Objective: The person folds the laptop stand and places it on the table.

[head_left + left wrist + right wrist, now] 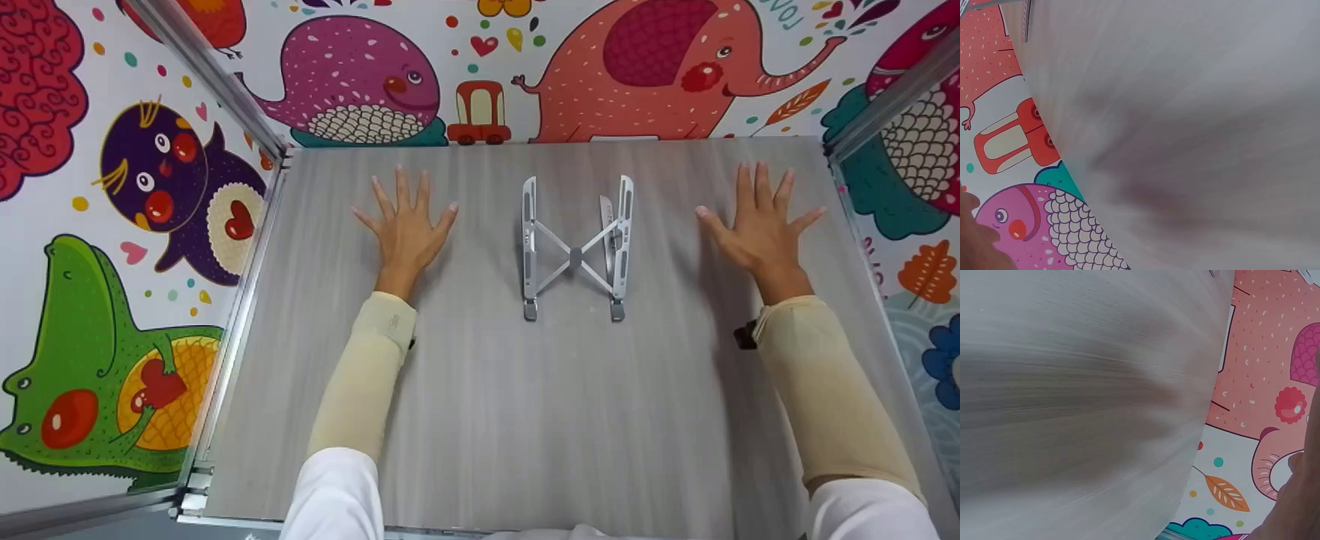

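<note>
Fingers (403, 191) splay on left hand (407, 237) and right hand (763, 234); stand (576, 258) between.

Two hands (407, 236), one left, one right. Two beige forearm sleeves (366, 367), two white sleeves (334, 491), one table (480, 420). One folding laptop stand (576, 258), with two slotted rails (529, 240) and two grey feet (530, 309). Printed: one purple whale (352, 75), one coral elephant (589, 82), one crocodile (81, 322), one penguin (199, 191), one car (480, 112).

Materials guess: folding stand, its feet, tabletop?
Folding stand: probably aluminium, matte silver; slim slotted bars with an even metallic grey look. Its feet: darker grey, perhaps rubber or plastic. Tabletop: likely wood-look laminate, low sheen; fine grey-beige streaks run along it, though real veneer can't be ruled out.
</note>
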